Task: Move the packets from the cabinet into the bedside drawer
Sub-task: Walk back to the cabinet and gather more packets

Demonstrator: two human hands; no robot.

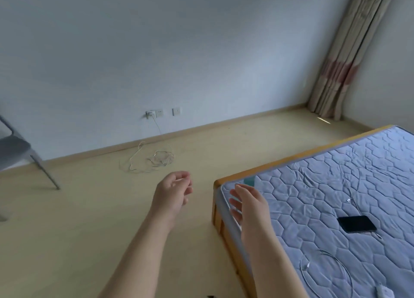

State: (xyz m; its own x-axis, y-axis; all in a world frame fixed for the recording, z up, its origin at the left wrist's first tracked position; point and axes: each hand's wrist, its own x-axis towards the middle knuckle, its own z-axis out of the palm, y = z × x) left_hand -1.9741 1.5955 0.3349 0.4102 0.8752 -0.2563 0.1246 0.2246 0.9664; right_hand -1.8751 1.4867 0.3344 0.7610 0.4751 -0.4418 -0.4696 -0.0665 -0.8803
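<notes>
Neither hand holds anything. My left hand (173, 190) hangs over the pale wooden floor (78, 219), fingers loosely curled toward the palm with nothing between them. My right hand (248, 205) is turned edge-on, fingers nearly straight and slightly spread, over the near corner of the pale blue quilted mattress (324, 196) (hexagon stitching, set in a yellow-brown wooden bed frame (291, 157)). Whether it touches the mattress I cannot tell.

Where the packets, the cabinet and the bedside drawer lie cannot be told from this view.

On the mattress, well to the right of my right hand, lies a flat black phone (356, 223), with a thin white cable loop (322, 270) nearer to me. On the floor beyond my left hand, a tangled pale cord (154, 159) runs up to a white wall socket (151, 113). A grey chair (13, 145) stands at far left. A beige curtain with a red band (342, 57) hangs in the far corner.
</notes>
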